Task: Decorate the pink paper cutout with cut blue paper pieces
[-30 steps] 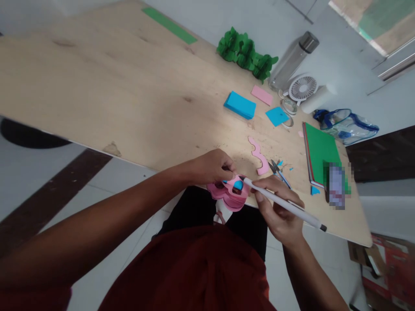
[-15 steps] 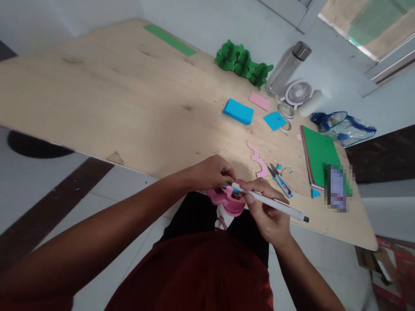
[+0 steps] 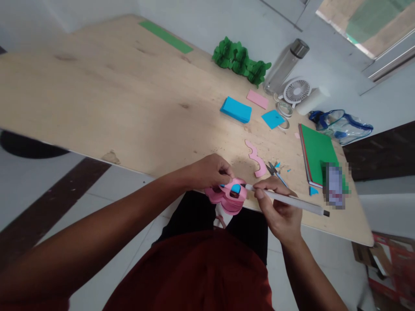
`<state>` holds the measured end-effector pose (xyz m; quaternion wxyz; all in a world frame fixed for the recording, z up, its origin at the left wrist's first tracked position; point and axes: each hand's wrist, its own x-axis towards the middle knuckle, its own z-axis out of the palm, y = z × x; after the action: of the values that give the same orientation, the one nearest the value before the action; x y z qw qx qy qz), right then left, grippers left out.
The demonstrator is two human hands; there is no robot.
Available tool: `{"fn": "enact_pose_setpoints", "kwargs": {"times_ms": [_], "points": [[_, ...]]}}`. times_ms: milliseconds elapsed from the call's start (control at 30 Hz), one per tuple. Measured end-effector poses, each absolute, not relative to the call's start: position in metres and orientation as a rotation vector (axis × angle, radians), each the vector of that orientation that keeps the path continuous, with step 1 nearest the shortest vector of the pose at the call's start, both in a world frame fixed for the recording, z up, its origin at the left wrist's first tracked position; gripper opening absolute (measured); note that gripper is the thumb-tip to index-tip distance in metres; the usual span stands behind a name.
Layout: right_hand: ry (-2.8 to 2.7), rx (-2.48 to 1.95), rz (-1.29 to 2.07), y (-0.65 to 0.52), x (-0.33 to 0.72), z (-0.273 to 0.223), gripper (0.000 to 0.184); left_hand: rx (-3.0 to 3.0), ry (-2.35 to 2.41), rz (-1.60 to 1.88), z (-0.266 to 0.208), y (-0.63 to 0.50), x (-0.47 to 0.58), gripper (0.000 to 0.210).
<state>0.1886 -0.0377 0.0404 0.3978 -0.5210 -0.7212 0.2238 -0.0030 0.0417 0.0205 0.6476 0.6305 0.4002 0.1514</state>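
My left hand [image 3: 215, 171] pinches the upper edge of a pink scalloped paper cutout [image 3: 231, 206], which has several layers. It is held over my lap at the table's front edge. Blue paper [image 3: 235, 188] shows through an opening in the pink paper. In my right hand [image 3: 281, 207] is a slim white pen [image 3: 296, 201], its dark tip close to the right side of the cutout; whether it touches cannot be made out. Beyond my right hand lie thread snips [image 3: 274, 170], partly hidden by it. A wavy pink paper strip [image 3: 257, 160] rests on the table nearby.
Blue paper pieces [image 3: 236, 109], a pink paper piece [image 3: 257, 99] and folded green paper shapes [image 3: 240, 60] lie farther back. Along the wall stand a bottle [image 3: 287, 65] and small fan [image 3: 296, 90]. A green-covered stack [image 3: 319, 151] lies right, under a blurred object [image 3: 335, 183].
My right hand has drawn the pen rightward, from over the opening to the cutout's right edge. My left hand keeps its pinch on the cutout. The view has shifted slightly.
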Motion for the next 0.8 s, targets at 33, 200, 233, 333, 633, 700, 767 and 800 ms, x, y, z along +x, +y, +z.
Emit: {"fn": "enact_pose_setpoints", "kwargs": {"times_ms": [33,200,233,333,633,700,767,800], "points": [[-1.855,-1.333,0.537,-0.0373,0.1902,0.0392,0.005,1.44,0.909,0.343,0.0196,0.0421,-0.0027,0.013],[-2.016,-1.358,0.394,-0.0383,0.1926,0.0384,0.005,1.413,0.911,0.352,0.0153,0.0426,-0.0027,0.01],[-2.039,-1.341,0.373,-0.0386,0.1922,0.0393,0.006,1.41,0.908,0.358,0.0144,0.0426,-0.003,0.01],[-2.109,-1.279,0.307,-0.0385,0.1908,0.0415,0.008,1.413,0.901,0.373,0.0117,0.0432,-0.0037,0.01],[-2.303,-1.227,0.178,-0.0365,0.1895,0.0421,0.009,1.431,0.92,0.344,0.0147,0.0429,-0.003,0.01],[-2.319,-1.213,0.145,-0.0368,0.1896,0.0421,0.011,1.427,0.93,0.335,0.0156,0.0423,-0.0028,0.01],[-2.335,-1.211,0.122,-0.0373,0.1896,0.0421,0.011,1.43,0.93,0.337,0.0156,0.0421,-0.0029,0.01],[-2.345,-1.21,0.115,-0.0376,0.1895,0.042,0.011,1.435,0.928,0.339,0.0154,0.0421,-0.0031,0.011]]}}
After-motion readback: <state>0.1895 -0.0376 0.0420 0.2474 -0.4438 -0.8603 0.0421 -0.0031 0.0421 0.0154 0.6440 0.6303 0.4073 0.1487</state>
